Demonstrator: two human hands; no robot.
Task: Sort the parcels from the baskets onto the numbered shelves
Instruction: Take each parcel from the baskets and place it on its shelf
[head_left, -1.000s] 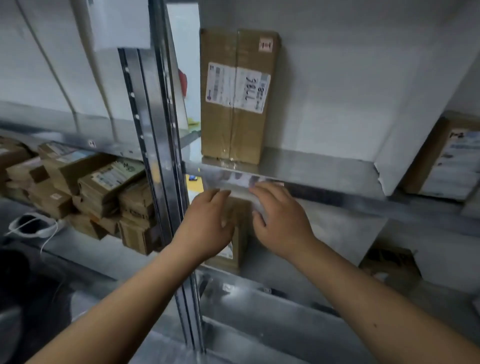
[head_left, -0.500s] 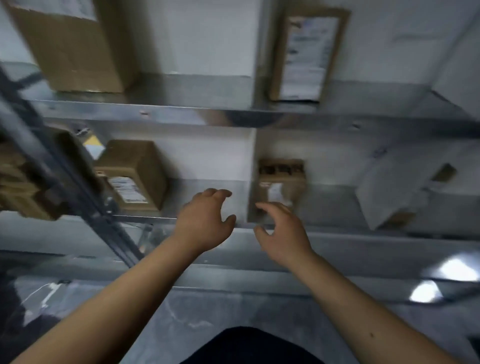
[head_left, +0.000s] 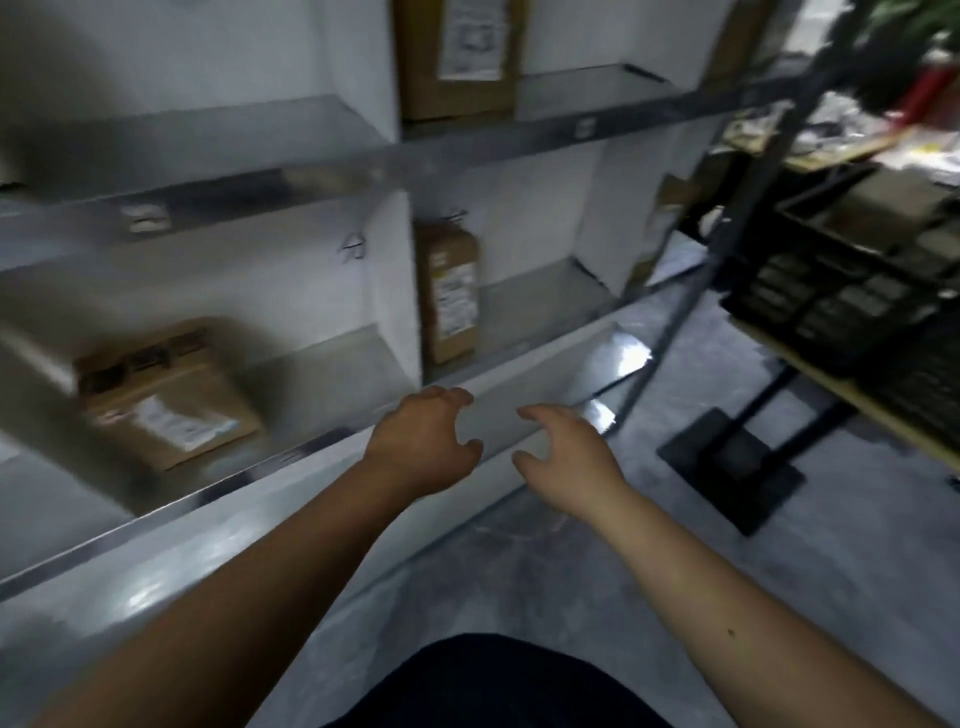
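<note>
Both my hands hang free in front of the metal shelf, holding nothing. My left hand has loosely curled fingers. My right hand is relaxed beside it, a short gap between them. A brown parcel with a white label lies flat in the lower left compartment. Another brown parcel stands upright in the compartment beyond the white divider. A third parcel stands on the shelf above. The view is blurred by motion.
White dividers split the shelves into compartments. At the right stands a table on a black base, carrying black baskets with parcels. Grey floor lies between the shelf and the table. More clutter sits at the far top right.
My hands let go of the parcel on the lower shelf and drew back. The view swung right along the shelves, bringing the table with baskets into sight.
</note>
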